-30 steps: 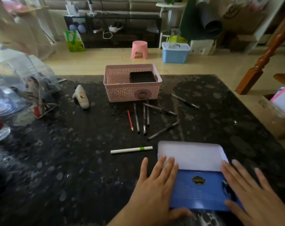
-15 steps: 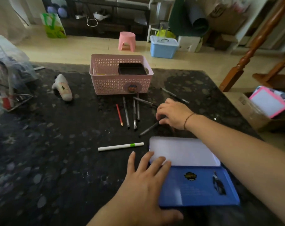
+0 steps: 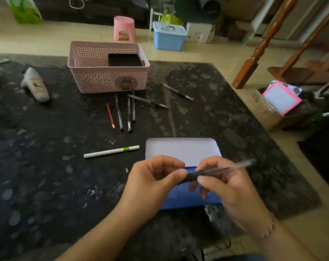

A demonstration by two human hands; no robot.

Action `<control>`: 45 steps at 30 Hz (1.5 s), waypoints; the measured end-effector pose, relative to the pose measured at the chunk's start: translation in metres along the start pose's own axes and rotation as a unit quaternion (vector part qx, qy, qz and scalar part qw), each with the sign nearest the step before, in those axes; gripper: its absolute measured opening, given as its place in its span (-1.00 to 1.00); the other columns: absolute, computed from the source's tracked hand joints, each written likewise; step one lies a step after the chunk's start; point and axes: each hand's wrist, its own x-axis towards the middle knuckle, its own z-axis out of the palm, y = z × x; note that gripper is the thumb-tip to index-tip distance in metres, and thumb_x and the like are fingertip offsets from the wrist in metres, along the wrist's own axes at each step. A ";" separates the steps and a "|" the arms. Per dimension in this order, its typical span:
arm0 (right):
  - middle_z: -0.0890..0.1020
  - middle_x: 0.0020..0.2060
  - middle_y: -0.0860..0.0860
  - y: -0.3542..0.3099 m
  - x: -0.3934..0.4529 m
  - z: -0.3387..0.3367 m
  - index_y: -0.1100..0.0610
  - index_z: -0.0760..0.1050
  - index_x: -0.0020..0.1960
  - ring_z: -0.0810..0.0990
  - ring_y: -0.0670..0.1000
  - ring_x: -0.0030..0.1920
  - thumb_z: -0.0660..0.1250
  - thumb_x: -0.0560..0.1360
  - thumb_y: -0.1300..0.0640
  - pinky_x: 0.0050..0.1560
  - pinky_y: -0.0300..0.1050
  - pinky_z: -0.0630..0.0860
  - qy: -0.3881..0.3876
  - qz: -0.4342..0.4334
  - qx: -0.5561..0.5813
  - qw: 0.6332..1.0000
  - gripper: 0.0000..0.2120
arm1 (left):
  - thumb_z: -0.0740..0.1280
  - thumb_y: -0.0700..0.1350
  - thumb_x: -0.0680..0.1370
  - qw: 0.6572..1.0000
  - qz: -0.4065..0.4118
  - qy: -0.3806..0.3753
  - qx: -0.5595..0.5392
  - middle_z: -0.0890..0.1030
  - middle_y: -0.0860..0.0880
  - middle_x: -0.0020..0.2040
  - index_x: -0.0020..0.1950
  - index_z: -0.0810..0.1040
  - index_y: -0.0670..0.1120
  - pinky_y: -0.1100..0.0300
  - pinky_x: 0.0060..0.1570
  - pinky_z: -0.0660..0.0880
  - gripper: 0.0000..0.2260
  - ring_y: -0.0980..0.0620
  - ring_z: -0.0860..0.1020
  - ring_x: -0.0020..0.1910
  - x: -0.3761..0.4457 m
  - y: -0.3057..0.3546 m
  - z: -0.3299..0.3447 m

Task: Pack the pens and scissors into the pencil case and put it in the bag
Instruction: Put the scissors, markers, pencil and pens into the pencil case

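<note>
Both hands [image 3: 190, 178] pinch a black pen [image 3: 219, 170], lying left-right, far end tilted up-right.

No words or numbers can be read anywhere. The pink basket [image 3: 107, 72] at 12 o'clock has a small round sticker [image 3: 126, 83] on its front, but it is too blurry to read. The white pen [image 3: 111, 151] has a green band with no letters showing.
</note>
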 end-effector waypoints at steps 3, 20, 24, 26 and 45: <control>0.62 -0.39 0.25 0.016 -0.016 -0.013 0.18 0.59 -0.27 0.53 0.14 -0.42 0.53 0.26 0.23 -0.45 -0.14 0.51 0.039 0.078 0.073 0.994 -0.87 | 0.52 -0.16 0.28 0.997 -0.043 -0.059 0.025 0.71 -0.06 -0.24 -0.11 0.65 -0.08 0.29 -0.18 0.56 -0.78 0.05 0.67 -0.25 -0.005 -0.003 -0.006; 0.59 -0.25 -0.18 0.061 0.012 -0.026 -0.07 0.66 -0.21 0.50 -0.01 -0.15 0.57 0.23 -0.01 -0.17 -0.08 0.35 0.166 -0.093 -0.559 0.807 -0.84 | 0.44 -0.08 0.45 0.761 0.328 -0.028 0.559 0.60 0.11 -0.10 -0.16 0.63 0.02 0.05 -0.16 0.42 -0.99 0.00 0.51 -0.12 0.015 -0.042 -0.039; 0.61 -0.27 -0.15 0.057 0.019 -0.021 -0.05 0.60 -0.26 0.56 0.04 -0.18 0.64 0.14 0.08 -0.19 -0.04 0.45 0.173 -0.095 -0.546 0.814 -0.73 | 0.33 0.00 0.45 0.806 0.262 -0.020 0.530 0.53 0.12 -0.09 -0.16 0.62 0.05 0.11 -0.21 0.48 -0.92 0.08 0.48 -0.14 0.018 -0.041 -0.042; 0.59 -0.29 -0.15 0.057 0.022 -0.016 -0.07 0.58 -0.30 0.55 0.05 -0.20 0.66 0.09 0.08 -0.21 -0.02 0.48 0.152 -0.093 -0.553 0.814 -0.70 | 0.33 0.00 0.44 0.815 0.251 -0.028 0.522 0.53 0.11 -0.10 -0.13 0.60 0.07 0.11 -0.25 0.49 -0.93 0.09 0.49 -0.18 0.019 -0.041 -0.043; 0.52 0.23 0.04 0.037 0.277 0.047 -0.07 0.50 0.25 0.51 0.11 0.20 0.36 0.46 -0.07 0.12 0.07 0.51 0.019 0.044 -0.618 0.785 -0.64 | 0.27 0.04 0.48 0.846 0.157 -0.060 0.506 0.51 0.05 0.20 0.30 0.40 0.06 0.12 0.11 0.46 -0.61 0.03 0.50 0.12 0.019 -0.040 -0.053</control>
